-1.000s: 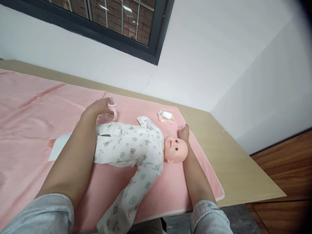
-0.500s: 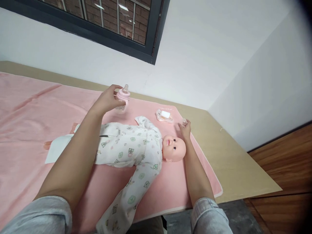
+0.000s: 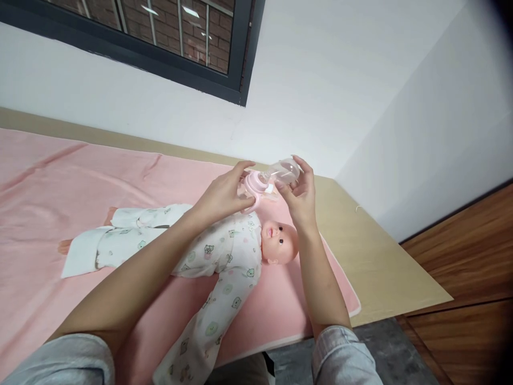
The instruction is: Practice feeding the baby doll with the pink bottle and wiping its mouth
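Note:
I hold a baby bottle (image 3: 256, 184) with a pink collar and handles just above the doll's head. My left hand (image 3: 224, 195) is closed round its pink collar. My right hand (image 3: 300, 195) pinches the clear cap (image 3: 286, 170) at the bottle's right end, which points up and to the right. The baby doll (image 3: 224, 251) lies on its back below both hands on the pink blanket (image 3: 52, 176), in a white printed sleepsuit, with its bare head (image 3: 278, 243) to the right.
The blanket covers most of a light wooden table (image 3: 385, 267) pushed against a white wall. A dark-framed window (image 3: 160, 48) is above. The table's right edge drops to a wood floor (image 3: 473, 299). A white cloth (image 3: 74, 259) lies by the doll's feet.
My left hand lifted the bottle off the blanket and carried it right, over the doll's head. My right hand rose from beside the head with the clear cap and met the bottle.

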`<state>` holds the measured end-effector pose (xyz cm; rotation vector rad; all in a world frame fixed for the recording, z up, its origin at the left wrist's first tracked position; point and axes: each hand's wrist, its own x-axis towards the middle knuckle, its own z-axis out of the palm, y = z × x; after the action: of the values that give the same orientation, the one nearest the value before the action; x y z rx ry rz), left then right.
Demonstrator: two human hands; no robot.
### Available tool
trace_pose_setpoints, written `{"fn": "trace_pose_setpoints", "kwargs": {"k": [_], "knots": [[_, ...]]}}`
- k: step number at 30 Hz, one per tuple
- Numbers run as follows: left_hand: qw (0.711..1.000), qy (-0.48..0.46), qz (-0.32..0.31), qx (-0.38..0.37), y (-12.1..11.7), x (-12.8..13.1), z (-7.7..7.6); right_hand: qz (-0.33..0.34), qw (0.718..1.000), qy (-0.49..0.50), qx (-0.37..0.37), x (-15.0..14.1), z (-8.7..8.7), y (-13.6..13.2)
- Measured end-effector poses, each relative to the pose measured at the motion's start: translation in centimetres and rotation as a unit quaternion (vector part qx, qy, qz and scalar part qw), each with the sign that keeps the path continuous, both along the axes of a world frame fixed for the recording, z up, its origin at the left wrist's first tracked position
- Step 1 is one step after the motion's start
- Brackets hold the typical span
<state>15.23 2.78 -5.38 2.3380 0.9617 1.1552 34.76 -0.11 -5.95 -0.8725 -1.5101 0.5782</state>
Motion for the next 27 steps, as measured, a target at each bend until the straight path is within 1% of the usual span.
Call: {"fn": "trace_pose_setpoints", "kwargs": {"k": [5, 9, 11, 14, 16, 19, 22, 27], "knots": [[1.0, 0.006, -0.015, 0.011, -0.5, 0.2, 0.2, 0.014, 0.998, -0.061, 0.005, -0.9, -0.8, 0.3], [1.0, -0.005, -0.013, 0.008, -0.4, 0.0, 0.2, 0.067, 0.994, -0.09, 0.004, -1.0, -0.6, 0.2], [1.0, -0.016, -0.015, 0.003, -0.3, 0.0, 0.2, 0.092, 0.992, -0.088, 0.008, -0.9, -0.3, 0.0], [0.999, -0.039, -0.018, -0.009, -0.3, 0.0, 0.1, 0.098, 0.993, -0.058, -0.002, -0.2, -0.2, 0.1], [0.998, -0.049, -0.022, -0.013, -0.2, 0.0, 0.0, 0.095, 0.994, -0.046, -0.026, 0.4, -0.5, 0.4], [0.998, -0.055, -0.023, -0.001, 0.1, 0.1, -0.2, 0.115, 0.989, -0.061, -0.071, 0.8, -0.9, 0.8], [0.998, -0.058, -0.029, 0.009, 0.2, 0.3, -0.3, 0.136, 0.984, -0.072, -0.094, 0.5, -1.2, 0.9], [0.997, -0.059, -0.041, -0.003, 0.0, 0.5, -0.4, 0.134, 0.984, -0.064, -0.093, -0.3, -1.4, 0.9]]}}
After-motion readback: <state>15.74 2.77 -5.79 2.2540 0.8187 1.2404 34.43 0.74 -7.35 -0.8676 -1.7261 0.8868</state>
